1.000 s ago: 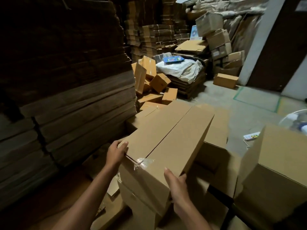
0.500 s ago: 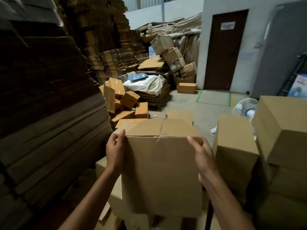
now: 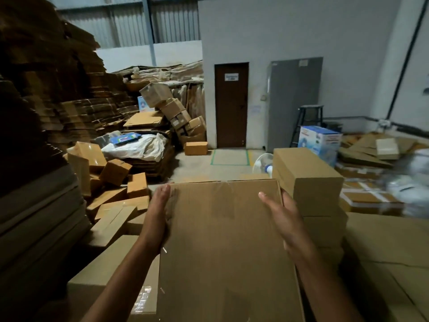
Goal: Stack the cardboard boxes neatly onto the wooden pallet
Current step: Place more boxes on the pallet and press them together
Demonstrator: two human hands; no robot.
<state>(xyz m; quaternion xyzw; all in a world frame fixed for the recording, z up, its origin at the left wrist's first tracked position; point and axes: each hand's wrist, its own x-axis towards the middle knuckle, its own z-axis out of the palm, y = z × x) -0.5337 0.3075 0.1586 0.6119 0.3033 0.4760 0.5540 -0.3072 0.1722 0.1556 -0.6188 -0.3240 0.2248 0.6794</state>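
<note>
Box in hand: you carry a large plain brown cardboard box (image 3: 222,240) upright in front of your chest, its taped top edge level with your fingertips. It sits low in the middle of the view, above other boxes.
Left hand: your left hand (image 3: 160,214) lies flat against the box's left side, its fingers straight and close together, pressing inward.
Right hand: your right hand (image 3: 287,219) presses the right edge in the same way, fingers straight and slightly spread. Nothing is pinched; the box is held by squeeze alone.
Wooden pallet: not in view, so you cannot tell from here where it is or how full it is.
Done so far: a neat column of matching brown boxes (image 3: 306,180) stands just beside your right hand. That looks like stacking already done, though its base is hidden.
Left to do: this box is not yet set down. A jumbled heap of smaller brown boxes (image 3: 111,170) lies on the concrete floor (image 3: 199,166) to your left, near the tall stacks of flattened cardboard (image 3: 46,126).
Progress: judged mid-task, with a good deal remaining.
</note>
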